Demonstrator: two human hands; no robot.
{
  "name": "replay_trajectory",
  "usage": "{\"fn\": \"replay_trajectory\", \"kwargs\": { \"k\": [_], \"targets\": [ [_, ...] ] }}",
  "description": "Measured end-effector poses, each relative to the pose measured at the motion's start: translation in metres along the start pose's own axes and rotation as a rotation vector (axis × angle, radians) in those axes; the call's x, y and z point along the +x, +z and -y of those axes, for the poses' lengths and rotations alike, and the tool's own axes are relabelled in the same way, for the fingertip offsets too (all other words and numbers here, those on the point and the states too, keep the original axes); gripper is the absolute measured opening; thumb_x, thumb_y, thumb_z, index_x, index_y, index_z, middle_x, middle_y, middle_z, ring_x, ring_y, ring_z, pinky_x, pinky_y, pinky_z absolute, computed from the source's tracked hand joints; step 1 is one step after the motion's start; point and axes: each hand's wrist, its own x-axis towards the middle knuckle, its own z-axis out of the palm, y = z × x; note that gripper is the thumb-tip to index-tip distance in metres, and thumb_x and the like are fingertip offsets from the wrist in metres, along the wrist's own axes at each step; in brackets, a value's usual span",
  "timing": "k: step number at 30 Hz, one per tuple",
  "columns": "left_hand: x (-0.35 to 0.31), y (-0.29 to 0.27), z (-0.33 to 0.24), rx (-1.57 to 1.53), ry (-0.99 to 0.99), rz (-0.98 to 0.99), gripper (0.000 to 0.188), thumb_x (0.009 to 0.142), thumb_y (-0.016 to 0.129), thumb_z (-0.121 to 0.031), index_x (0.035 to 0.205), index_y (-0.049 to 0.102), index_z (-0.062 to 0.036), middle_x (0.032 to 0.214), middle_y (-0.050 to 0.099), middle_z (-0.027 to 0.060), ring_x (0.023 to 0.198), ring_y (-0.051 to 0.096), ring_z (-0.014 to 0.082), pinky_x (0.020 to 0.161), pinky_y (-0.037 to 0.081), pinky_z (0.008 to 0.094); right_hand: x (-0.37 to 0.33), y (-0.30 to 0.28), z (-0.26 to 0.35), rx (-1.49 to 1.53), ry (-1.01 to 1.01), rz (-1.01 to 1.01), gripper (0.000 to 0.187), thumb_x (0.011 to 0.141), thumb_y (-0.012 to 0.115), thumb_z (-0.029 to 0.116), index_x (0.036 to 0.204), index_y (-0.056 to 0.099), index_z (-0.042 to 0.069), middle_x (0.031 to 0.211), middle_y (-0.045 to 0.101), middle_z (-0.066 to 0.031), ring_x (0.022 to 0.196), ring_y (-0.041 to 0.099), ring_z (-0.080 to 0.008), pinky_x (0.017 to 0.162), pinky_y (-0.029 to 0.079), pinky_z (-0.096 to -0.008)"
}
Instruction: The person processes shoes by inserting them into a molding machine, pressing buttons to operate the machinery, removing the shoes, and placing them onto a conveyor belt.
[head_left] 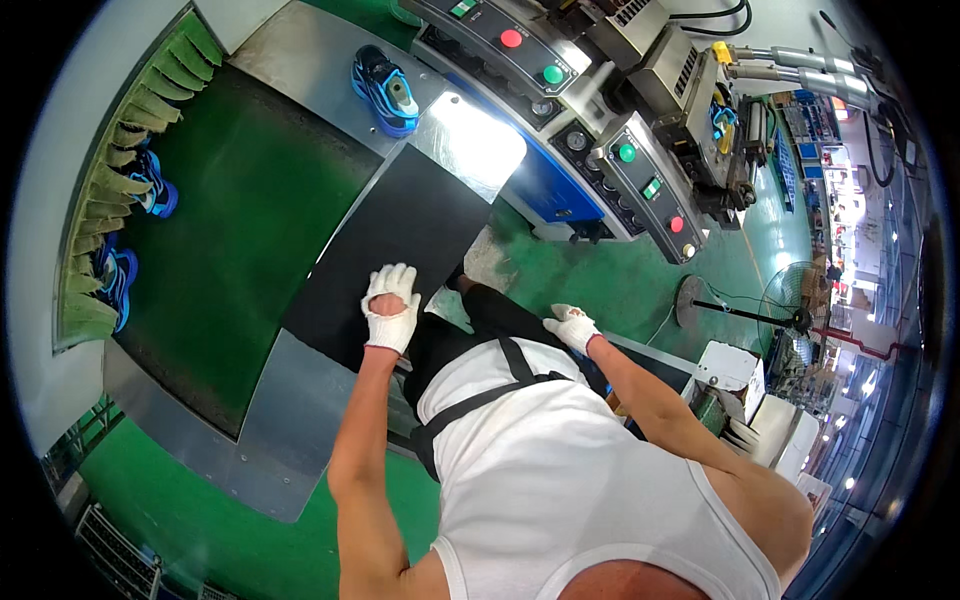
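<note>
My left hand (391, 307) wears a white knit glove with an opening over the back of the hand. It lies flat on a black mat (425, 225), fingers stretched out and holding nothing. Beside my right thigh, my right hand (572, 328) is in a similar white glove. Its fingers are loosely bent and apart, and I see nothing in them. A blue and black sports shoe (386, 92) stands on the metal ledge beyond the mat, away from both hands.
On the left, a dark green conveyor belt (240, 200) runs to a fringed curtain (110, 200), where two blue shoes (150, 183) (117, 285) emerge. A machine with button panels (650, 185) stands ahead, holding a blue and yellow piece (722, 120). A standing fan (800, 300) is at the right.
</note>
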Motion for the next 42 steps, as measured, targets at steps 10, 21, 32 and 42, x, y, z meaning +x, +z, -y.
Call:
{"fn": "replay_trajectory", "kwargs": {
  "k": [10, 21, 32, 42],
  "targets": [
    [0.028, 0.033, 0.022, -1.598, -1.040, -0.133, 0.026, 0.102, 0.072, -0.021, 0.116, 0.067, 0.0001, 0.104, 0.074, 0.0211, 0.085, 0.077, 0.0338, 0.070, 0.067, 0.0449, -0.015, -0.014, 0.004, 0.176, -0.021, 0.007, 0.071, 0.094, 0.069, 0.046, 0.149, 0.057, 0.002, 0.150, 0.060, -0.0212, 0.140, 0.056, -0.0346, 0.118, 0.043, -0.0400],
    [0.027, 0.041, 0.019, -1.465, -1.046, -0.177, 0.045, 0.102, 0.073, -0.031, 0.126, 0.061, 0.0057, 0.117, 0.070, 0.0276, 0.099, 0.075, 0.0414, 0.078, 0.067, 0.0508, -0.015, -0.037, -0.059, 0.311, 0.035, -0.075, 0.068, 0.094, 0.070, 0.041, 0.144, 0.059, -0.004, 0.142, 0.065, -0.0232, 0.133, 0.062, -0.0341, 0.114, 0.047, -0.0394],
    [0.023, 0.032, 0.025, -1.539, -1.015, -0.108, 0.074, 0.104, 0.064, -0.049, 0.140, 0.051, 0.0130, 0.131, 0.063, 0.0317, 0.115, 0.068, 0.0471, 0.094, 0.061, 0.0579, -0.025, -0.015, -0.084, 0.189, 0.056, 0.053, 0.067, 0.094, 0.068, 0.043, 0.145, 0.060, 0.001, 0.145, 0.063, -0.0213, 0.136, 0.059, -0.0337, 0.115, 0.046, -0.0393],
    [-0.035, 0.029, 0.053, -1.821, -0.869, -0.251, 0.048, 0.111, 0.051, -0.043, 0.130, 0.060, -0.0001, 0.128, 0.067, 0.0220, 0.120, 0.065, 0.0422, 0.102, 0.055, 0.0586, -0.010, -0.023, -0.040, 0.252, 0.019, -0.010, 0.066, 0.093, 0.071, 0.040, 0.141, 0.062, -0.003, 0.141, 0.066, -0.0231, 0.132, 0.063, -0.0339, 0.113, 0.048, -0.0393]
  ]
}}
